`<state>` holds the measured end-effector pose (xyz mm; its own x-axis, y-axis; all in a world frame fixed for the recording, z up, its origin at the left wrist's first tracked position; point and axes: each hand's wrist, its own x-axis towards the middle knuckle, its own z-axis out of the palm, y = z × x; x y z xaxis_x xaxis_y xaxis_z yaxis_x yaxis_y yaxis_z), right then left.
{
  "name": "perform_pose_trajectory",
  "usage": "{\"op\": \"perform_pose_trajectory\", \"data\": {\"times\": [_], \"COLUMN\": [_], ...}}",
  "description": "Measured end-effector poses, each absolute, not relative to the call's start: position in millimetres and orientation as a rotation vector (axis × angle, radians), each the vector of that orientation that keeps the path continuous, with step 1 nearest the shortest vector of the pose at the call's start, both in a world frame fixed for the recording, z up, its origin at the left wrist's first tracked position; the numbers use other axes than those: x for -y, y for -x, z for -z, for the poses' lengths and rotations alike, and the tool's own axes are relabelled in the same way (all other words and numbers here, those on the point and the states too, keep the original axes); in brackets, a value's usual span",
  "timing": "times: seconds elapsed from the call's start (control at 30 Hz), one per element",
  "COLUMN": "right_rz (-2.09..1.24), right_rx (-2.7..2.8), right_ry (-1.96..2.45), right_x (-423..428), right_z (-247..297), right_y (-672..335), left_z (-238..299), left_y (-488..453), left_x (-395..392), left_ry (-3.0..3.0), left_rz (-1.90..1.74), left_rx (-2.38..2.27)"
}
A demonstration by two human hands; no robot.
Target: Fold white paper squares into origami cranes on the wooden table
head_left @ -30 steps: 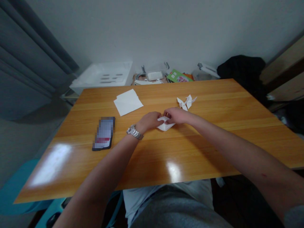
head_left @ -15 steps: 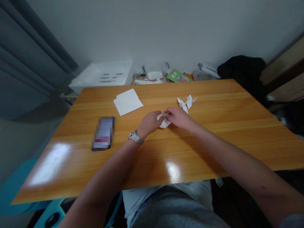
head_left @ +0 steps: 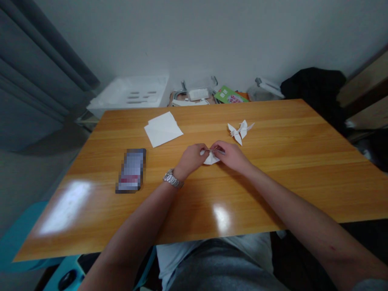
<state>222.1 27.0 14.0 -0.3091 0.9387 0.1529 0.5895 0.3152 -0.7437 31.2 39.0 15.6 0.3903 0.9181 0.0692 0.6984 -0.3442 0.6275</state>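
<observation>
Both hands are in at mid-desk. My left hand (head_left: pixel 190 159) and right hand (head_left: pixel 232 155) meet over a small piece of folded white paper (head_left: pixel 211 160), which sits low over the desk, its underside against or just above the wood; I cannot tell which from this view. The fingers (head_left: pixel 216 148) of both hands are pressed together, pinching a narrow pointed flap at the top of the fold from either side.

Handling: very light, thin and soft, though the creases give it some stiffness. It would crush easily, so best held by the pinched flap or along the folded edges with the fingertips, not squeezed across the body.

Surface: a glossy, honey-coloured wood-grain desk (head_left: pixel 273 194), likely slick under paper. Farther up lie a white origami crane (head_left: pixel 238 132) and a loose stack of white paper sheets (head_left: pixel 163 129). A phone (head_left: pixel 131 170) lies to the left, and a metal wristwatch (head_left: pixel 172 178) sits on my left wrist.

Room: a grey curtain (head_left: pixel 36 68) hangs at left. Beyond the desk are a white plastic tray (head_left: pixel 129 95), a green booklet (head_left: pixel 230 96) and dark cloth (head_left: pixel 312 85).
</observation>
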Motion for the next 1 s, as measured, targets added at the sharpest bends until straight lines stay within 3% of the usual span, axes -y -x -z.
{"op": "perform_pose_trajectory", "data": {"times": [0.63,1.0], "right_rz": [-0.772,-0.719], "right_rx": [1.912,1.922], "right_ry": [1.215,1.238], "right_x": [-15.1,-5.4], "right_z": [-11.0,-9.8], "right_y": [-227.9,-228.3], "left_z": [-13.9,-14.7], "left_y": [-27.8,-27.6], "left_x": [-31.5,-26.5], "left_ry": [-1.941,-1.937], "left_rz": [-0.816,-0.776], "left_rx": [-1.176,-1.209]}}
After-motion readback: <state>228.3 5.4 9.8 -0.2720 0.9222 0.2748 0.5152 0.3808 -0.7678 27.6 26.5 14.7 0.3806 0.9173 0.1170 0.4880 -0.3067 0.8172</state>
